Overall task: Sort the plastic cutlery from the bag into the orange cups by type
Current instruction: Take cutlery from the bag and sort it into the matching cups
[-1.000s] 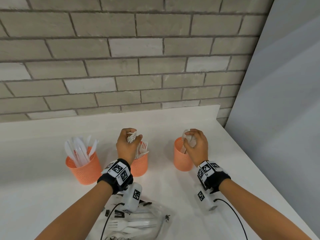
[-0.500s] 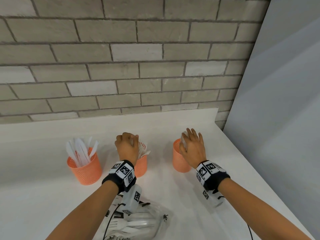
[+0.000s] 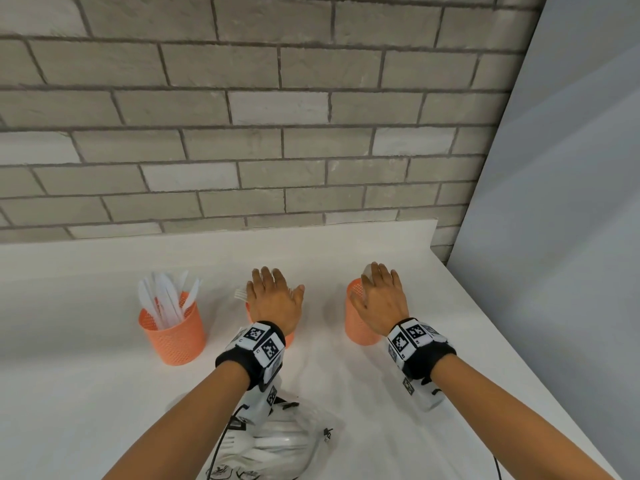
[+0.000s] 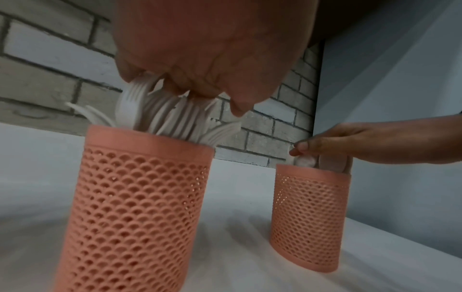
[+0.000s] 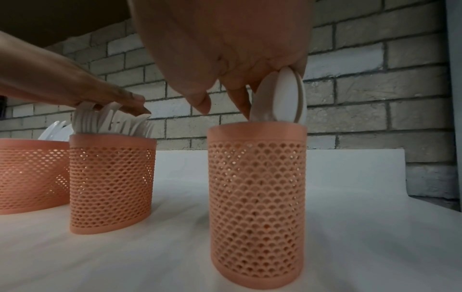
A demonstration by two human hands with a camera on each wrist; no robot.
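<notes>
Three orange mesh cups stand in a row on the white table. The left cup holds white knives. My left hand lies flat over the middle cup, its fingers straight and pressing on the tops of the forks. Over the right cup my right hand also lies flat, touching the upright spoons from above. The clear bag with more white cutlery lies near the front edge, partly under my left forearm.
A grey brick wall runs behind the table. A pale panel closes off the right side, along the table's right edge. A black cable hangs from my left wrist across the bag.
Both hands held bunches of cutlery above the cups a second ago. They have let go, and their fingers have straightened and settled flat onto the forks and spoons.
</notes>
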